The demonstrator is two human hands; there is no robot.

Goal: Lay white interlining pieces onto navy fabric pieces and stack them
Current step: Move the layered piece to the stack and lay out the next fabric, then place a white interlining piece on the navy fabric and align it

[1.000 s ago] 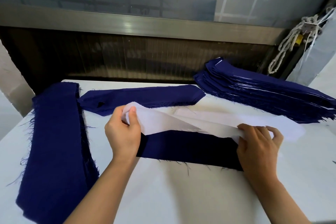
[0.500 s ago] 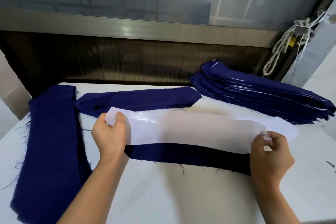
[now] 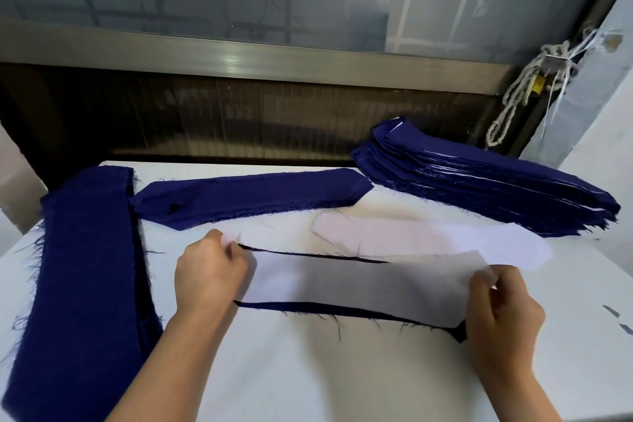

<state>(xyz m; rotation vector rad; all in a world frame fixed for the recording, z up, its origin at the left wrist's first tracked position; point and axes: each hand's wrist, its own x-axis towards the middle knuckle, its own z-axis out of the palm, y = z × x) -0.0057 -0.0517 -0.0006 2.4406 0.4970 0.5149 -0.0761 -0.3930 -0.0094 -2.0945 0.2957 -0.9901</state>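
Left hand (image 3: 209,279) and right hand (image 3: 501,305) each pinch an end of the white interlining (image 3: 359,281) lying on the navy piece (image 3: 359,310) (navy peeks along both edges); centre it, then smooth flat

No text, label, brand or number legible anywhere in view; small yellow tag (image 3: 538,83) on the knotted rope (image 3: 512,103) at the far right, too small and blurred to tell whether it carries any writing
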